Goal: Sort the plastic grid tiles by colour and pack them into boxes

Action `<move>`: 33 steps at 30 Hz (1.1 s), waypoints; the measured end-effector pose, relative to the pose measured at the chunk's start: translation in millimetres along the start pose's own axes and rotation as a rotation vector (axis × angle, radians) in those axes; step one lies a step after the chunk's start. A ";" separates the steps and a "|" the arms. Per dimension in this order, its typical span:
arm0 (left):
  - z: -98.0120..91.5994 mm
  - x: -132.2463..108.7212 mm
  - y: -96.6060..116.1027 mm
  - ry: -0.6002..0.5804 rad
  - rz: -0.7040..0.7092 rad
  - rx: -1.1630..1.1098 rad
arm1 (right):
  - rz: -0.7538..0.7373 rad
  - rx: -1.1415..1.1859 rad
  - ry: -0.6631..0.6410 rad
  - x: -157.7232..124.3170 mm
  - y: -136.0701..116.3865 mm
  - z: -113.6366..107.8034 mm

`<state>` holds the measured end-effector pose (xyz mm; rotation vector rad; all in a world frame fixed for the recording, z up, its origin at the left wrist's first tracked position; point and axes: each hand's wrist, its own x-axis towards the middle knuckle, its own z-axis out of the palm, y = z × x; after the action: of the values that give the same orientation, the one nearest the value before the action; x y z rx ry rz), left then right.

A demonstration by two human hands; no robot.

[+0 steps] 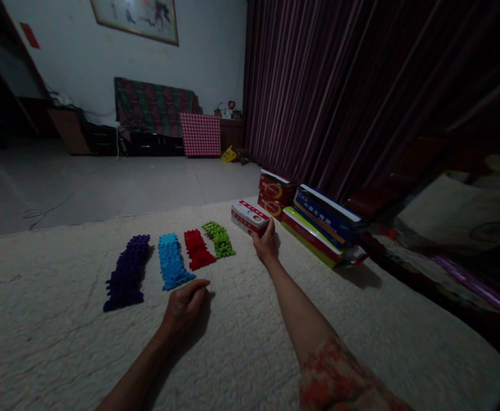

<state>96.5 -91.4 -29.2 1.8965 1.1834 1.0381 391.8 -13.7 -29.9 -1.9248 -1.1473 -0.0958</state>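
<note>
My right hand (265, 242) grips the near end of a small red and white box (250, 217) on the pale quilted cover. My left hand (186, 302) rests on the cover with its fingers curled closed; nothing shows in them. Just beyond it lies a row of light blue interlocking plastic pieces (172, 260). Beside that are similar groups in dark purple (128, 273), red (198, 249) and green (218, 238), the green one nearest the box.
Two stacked red boxes (271, 194) stand behind the small box. To their right, a blue box (325, 214) sits on a green and red box (312, 237). The quilted cover (61, 354) ends at a tiled floor (168, 182). Dark curtains (318, 85) hang behind.
</note>
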 end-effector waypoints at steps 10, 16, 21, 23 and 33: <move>-0.4 -1.3 1.2 0.005 0.018 -0.022 | -0.058 0.045 -0.003 -2.1 4.6 2.6; -1.9 0.8 0.0 0.014 0.014 -0.012 | -0.059 0.062 -0.003 -4.5 8.4 -9.6; -2.7 1.4 -1.1 0.012 0.020 -0.006 | -0.110 0.059 0.050 6.7 6.1 -42.2; -3.1 1.9 -2.1 0.018 0.021 -0.004 | -0.155 0.050 0.061 15.8 0.5 -60.9; -5.1 3.5 -6.0 0.012 0.002 -0.017 | -0.153 -0.473 0.158 79.1 -26.7 -164.9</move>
<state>90.6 -85.3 -31.0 1.8820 1.1758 1.0584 473.4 -71.3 125.6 -2.1817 -1.2409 -0.6410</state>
